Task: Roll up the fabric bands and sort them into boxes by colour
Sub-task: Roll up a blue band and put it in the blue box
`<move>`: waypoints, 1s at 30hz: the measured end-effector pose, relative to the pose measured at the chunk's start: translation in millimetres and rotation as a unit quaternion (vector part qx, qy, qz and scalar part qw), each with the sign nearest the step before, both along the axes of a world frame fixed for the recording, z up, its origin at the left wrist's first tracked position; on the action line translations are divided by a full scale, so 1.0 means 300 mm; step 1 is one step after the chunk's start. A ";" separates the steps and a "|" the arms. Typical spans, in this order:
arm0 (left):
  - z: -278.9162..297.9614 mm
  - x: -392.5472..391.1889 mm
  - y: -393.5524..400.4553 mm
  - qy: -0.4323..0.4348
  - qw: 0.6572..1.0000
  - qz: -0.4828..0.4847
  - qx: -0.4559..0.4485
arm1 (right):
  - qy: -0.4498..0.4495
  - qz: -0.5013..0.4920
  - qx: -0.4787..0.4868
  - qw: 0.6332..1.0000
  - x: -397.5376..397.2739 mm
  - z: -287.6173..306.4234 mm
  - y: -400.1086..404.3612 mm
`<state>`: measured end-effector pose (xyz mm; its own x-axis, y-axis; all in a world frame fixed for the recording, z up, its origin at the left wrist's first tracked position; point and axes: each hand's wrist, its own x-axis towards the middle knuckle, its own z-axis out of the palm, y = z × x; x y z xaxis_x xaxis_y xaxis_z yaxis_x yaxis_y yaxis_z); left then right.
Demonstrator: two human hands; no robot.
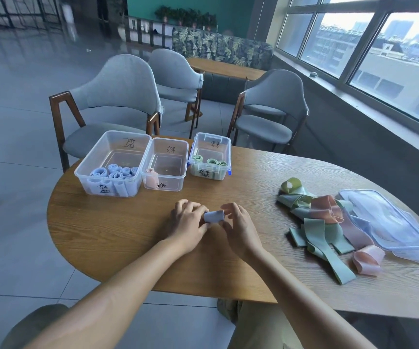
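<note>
Both hands, left hand [187, 220] and right hand [238, 226], pinch the blue band roll [214, 216]; keep it tight until boxed with the blue rolls [115, 172].

Handwritten black labels on three clear boxes, 蓝 on left box [107, 190], 粉 on middle box [161, 186], 绿 on right box [203, 173]
</note>
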<state>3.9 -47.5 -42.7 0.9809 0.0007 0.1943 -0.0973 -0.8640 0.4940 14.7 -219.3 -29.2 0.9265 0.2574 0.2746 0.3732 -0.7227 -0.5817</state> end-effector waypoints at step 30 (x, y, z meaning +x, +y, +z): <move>0.007 -0.150 0.319 -0.030 0.999 -0.007 0.035 | -0.147 0.181 -0.122 0.965 0.010 0.191 0.169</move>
